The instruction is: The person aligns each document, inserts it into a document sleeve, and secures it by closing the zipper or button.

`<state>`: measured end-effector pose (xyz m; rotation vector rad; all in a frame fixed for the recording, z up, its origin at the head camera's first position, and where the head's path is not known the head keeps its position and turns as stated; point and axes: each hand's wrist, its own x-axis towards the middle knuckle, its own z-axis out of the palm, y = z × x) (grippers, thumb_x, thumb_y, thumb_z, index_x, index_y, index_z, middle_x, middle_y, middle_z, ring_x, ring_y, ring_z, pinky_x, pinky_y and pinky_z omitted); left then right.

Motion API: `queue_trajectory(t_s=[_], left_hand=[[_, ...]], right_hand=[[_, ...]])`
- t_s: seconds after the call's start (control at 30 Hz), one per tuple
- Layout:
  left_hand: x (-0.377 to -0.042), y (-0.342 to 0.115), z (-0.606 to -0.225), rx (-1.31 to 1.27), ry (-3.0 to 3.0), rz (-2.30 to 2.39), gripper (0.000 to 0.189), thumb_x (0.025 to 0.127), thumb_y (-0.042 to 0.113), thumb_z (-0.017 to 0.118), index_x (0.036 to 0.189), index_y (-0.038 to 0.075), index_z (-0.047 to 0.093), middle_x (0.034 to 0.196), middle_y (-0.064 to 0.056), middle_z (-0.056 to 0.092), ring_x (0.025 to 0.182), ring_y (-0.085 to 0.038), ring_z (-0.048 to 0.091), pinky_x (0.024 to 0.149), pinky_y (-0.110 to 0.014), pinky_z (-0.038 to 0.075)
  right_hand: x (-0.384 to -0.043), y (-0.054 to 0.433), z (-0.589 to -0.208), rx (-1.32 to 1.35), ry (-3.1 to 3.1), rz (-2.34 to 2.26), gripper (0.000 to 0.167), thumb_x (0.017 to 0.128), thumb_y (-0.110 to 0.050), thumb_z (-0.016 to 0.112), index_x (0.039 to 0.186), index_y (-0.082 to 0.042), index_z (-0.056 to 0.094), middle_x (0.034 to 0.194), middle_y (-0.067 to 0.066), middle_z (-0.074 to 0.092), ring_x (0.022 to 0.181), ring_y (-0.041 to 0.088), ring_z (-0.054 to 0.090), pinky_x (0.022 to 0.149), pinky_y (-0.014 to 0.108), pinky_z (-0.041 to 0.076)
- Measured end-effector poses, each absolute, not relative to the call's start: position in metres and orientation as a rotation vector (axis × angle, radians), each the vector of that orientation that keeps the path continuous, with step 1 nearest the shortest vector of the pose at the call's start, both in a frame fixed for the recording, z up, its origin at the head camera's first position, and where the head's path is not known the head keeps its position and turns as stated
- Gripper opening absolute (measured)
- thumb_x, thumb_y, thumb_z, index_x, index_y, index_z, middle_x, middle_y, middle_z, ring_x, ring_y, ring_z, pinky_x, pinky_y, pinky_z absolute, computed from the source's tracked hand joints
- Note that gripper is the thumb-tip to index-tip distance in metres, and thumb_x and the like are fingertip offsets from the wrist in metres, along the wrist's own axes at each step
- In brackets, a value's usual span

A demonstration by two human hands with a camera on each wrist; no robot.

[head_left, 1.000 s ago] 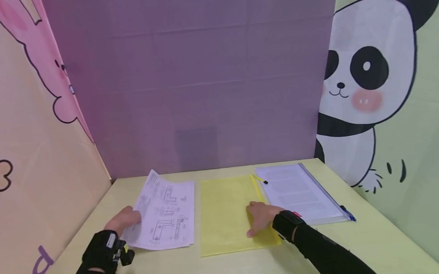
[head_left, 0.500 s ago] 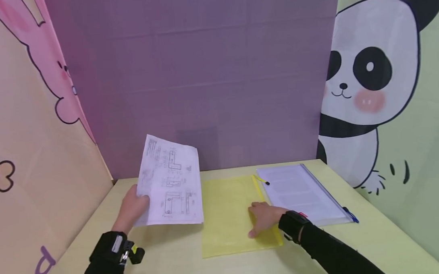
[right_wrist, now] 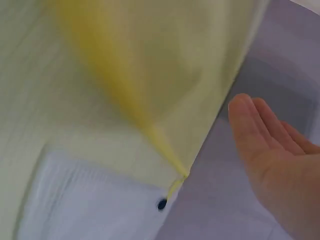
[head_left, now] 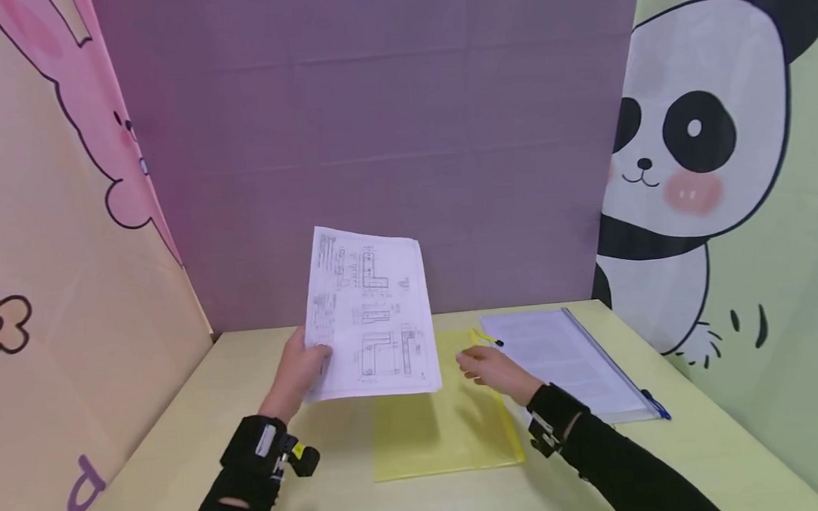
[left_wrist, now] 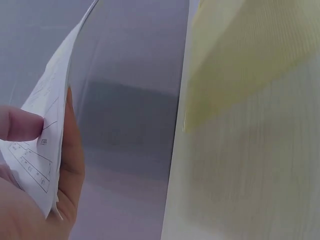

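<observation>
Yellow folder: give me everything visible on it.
The yellow folder looks like thin, faintly ribbed plastic, with a brighter strip along its right edge and, at the far right corner, a yellow cord with a black tip. It lies flat on the table, left of the clear folder. The raised papers hide its far left part in the head view. The right hand hovers over it, apparently not touching.

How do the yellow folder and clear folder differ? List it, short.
The yellow folder is tinted; the clear folder is colourless.
The clear folder shows white sheets inside; the yellow folder's visible part shows none.
The yellow folder has a yellow pull at its far end, the clear folder a blue pull at its near end.
Both lie on the table.
</observation>
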<state>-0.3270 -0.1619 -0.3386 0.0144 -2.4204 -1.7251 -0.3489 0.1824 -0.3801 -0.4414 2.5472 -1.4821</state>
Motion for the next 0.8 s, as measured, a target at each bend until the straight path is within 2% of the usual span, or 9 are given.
queue_trajectory(t_s=[0.13, 0.27, 0.37, 0.47, 0.6, 0.8], left_hand=[[-0.33, -0.139, -0.341, -0.025, -2.364, -1.778, 0.052, 0.097, 0.007, 0.049, 0.148, 0.01, 0.044, 0.136, -0.015, 0.059, 0.11, -0.032, 0.065, 0.09, -0.044, 0.055], [-0.328, -0.12, -0.346, -0.049, -2.357, -1.806, 0.05, 0.098, 0.008, 0.05, 0.147, 0.01, 0.044, 0.134, -0.013, 0.06, 0.107, -0.03, 0.066, 0.089, -0.043, 0.056], [-0.326, -0.111, -0.35, -0.073, -2.357, -1.84, 0.049, 0.099, 0.008, 0.051, 0.147, 0.01, 0.045, 0.133, -0.012, 0.061, 0.106, -0.028, 0.067, 0.088, -0.043, 0.056], [-0.324, -0.105, -0.354, -0.106, -2.34, -1.88, 0.048, 0.099, 0.007, 0.052, 0.146, 0.01, 0.045, 0.131, -0.012, 0.062, 0.105, -0.027, 0.066, 0.088, -0.042, 0.055], [-0.323, -0.1, -0.359, -0.165, -2.323, -1.92, 0.048, 0.099, 0.004, 0.052, 0.146, 0.009, 0.044, 0.13, -0.013, 0.062, 0.103, -0.027, 0.067, 0.086, -0.041, 0.056], [-0.32, -0.094, -0.366, -0.257, -2.322, -1.992, 0.05, 0.101, 0.005, 0.05, 0.149, 0.01, 0.039, 0.133, -0.014, 0.061, 0.103, -0.026, 0.068, 0.087, -0.04, 0.056]], right_hand=[[-0.35, 0.179, -0.369, -0.301, 2.107, -1.925, 0.071, 0.104, -0.053, 0.048, 0.145, 0.005, 0.041, 0.135, 0.029, 0.056, 0.117, 0.041, 0.062, 0.099, 0.051, 0.052], [-0.349, 0.176, -0.364, -0.33, 1.865, -2.071, 0.067, 0.104, -0.056, 0.046, 0.146, -0.004, 0.045, 0.126, 0.017, 0.062, 0.105, 0.031, 0.068, 0.087, 0.042, 0.056], [-0.347, 0.174, -0.362, -0.363, 1.756, -2.132, 0.058, 0.107, -0.05, 0.045, 0.147, -0.008, 0.049, 0.118, 0.009, 0.067, 0.1, 0.024, 0.069, 0.082, 0.038, 0.055], [-0.345, 0.174, -0.362, -0.368, 1.68, -2.167, 0.052, 0.108, -0.042, 0.047, 0.148, -0.009, 0.05, 0.118, 0.006, 0.07, 0.103, 0.022, 0.069, 0.084, 0.038, 0.056], [-0.343, 0.175, -0.366, -0.331, 1.644, -2.198, 0.045, 0.107, -0.029, 0.054, 0.147, -0.009, 0.052, 0.122, 0.01, 0.071, 0.107, 0.026, 0.07, 0.088, 0.04, 0.057], [-0.34, 0.179, -0.374, -0.313, 1.701, -2.208, 0.043, 0.104, -0.015, 0.058, 0.146, -0.008, 0.052, 0.126, 0.013, 0.07, 0.11, 0.03, 0.069, 0.09, 0.043, 0.057]])
